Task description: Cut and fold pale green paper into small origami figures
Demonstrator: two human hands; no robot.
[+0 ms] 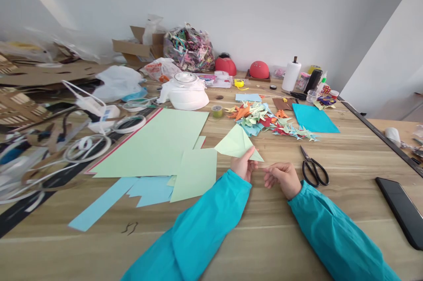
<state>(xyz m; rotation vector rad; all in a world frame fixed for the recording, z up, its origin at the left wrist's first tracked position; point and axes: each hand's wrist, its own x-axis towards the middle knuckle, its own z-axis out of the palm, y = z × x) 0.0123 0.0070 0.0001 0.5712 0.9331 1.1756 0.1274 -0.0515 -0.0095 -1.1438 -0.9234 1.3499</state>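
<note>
Pinching a folded green paper (233, 142) by its near edge, the left hand (243, 165) holds it above the table (264, 237), short of a heap of folded paper pieces (259, 118). The right hand (283, 177) is loosely curled near the paper's pointed corner, apart from it; whether it grips anything, I cannot tell. This piece looks only partly folded, a broad creased triangle, while the heap seems finished. A large green sheet (148, 146) and a smaller green sheet (198, 173) lie flat and unfolded to the left, over blue strips (102, 204). Scissors (312, 168) rest just beside the right cuff and could hamper that arm; a phone (405, 212) lies farther right.
</note>
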